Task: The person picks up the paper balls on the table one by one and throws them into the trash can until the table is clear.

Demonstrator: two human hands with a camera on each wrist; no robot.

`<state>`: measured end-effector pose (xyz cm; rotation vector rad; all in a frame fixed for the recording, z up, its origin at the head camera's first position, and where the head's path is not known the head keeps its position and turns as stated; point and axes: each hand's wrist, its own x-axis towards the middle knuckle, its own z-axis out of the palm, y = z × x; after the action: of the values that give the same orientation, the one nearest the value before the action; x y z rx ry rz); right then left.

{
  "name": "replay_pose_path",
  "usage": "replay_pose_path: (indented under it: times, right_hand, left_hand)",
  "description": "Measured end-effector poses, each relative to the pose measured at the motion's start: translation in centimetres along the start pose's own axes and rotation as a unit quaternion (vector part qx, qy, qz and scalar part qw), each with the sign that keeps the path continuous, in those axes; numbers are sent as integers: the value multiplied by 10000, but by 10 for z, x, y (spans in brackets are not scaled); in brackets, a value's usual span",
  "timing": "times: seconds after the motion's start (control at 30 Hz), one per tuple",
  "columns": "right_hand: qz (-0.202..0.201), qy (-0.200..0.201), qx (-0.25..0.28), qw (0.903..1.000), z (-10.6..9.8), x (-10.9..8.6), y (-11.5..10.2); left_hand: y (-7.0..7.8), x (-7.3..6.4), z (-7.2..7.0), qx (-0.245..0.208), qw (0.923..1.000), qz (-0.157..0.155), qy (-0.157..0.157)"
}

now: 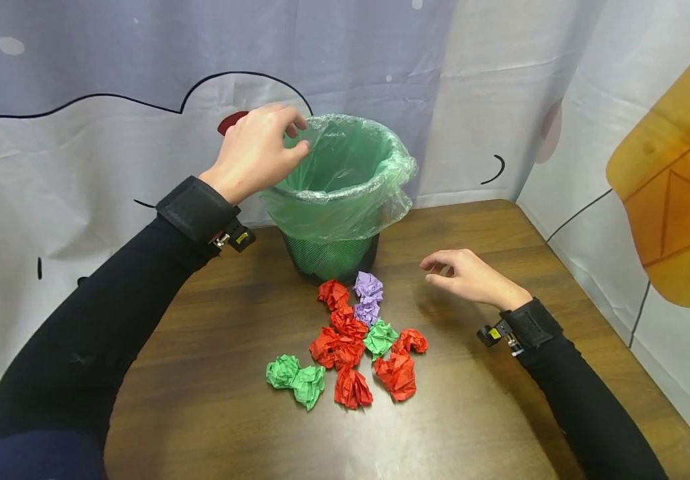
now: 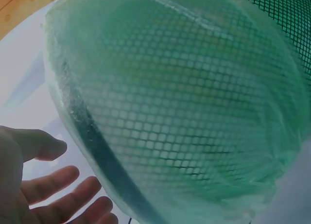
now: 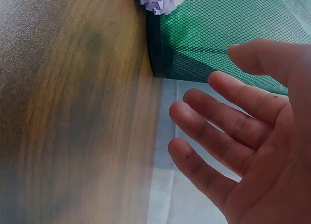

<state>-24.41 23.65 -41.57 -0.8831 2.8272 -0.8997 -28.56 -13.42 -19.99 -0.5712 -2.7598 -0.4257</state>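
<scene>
A mesh wastebasket (image 1: 333,257) with a green plastic bag (image 1: 327,213) folded over its rim stands at the back of the table. My left hand (image 1: 261,147) is at the left of the bin's rim, fingers loosely bent around nothing; the left wrist view shows its fingers (image 2: 63,199) beside the bag. To the right of the bin, my right hand (image 1: 471,277) hovers over the table, relaxed and holding nothing. Crumpled paper balls lie in front of the bin: several red ones (image 1: 395,377), green ones (image 1: 381,338) and purple ones (image 1: 369,287).
The brown wooden table (image 1: 213,413) ends against a printed curtain (image 1: 111,147) behind and to the right. Two green paper balls (image 1: 307,387) lie apart at the left of the pile. The nearest red and purple balls sit close to the bin's base.
</scene>
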Motion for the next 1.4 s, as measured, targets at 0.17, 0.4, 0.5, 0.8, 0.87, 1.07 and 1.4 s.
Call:
replay_pose_path:
  times: [0.17,0.4,0.5,0.8,0.87,1.07,1.4]
  right_hand:
    - [16,-8,30,10000,0,0,0]
    - [17,-20,59,10000,0,1,1]
    - [40,-17,60,10000,1,0,0]
    - [14,-11,53,10000,1,0,1]
    - [23,-6,62,10000,2,0,1]
    - [-24,61,117,9999,1,0,1]
    - [40,40,167,9998,1,-1,1]
  left_hand:
    - [-4,-9,-1,-89,9995,62,291]
    - [-9,-25,1,-269,9966,52,771]
    - [-10,-34,3,-420,9938,87,1029]
    - [-14,-55,6,-667,9816,299,1764]
    - [-15,-59,6,-701,9786,366,1900]
    - [-20,-72,13,-845,9700,591,2200]
    - [-32,-98,36,-953,9646,488,2411]
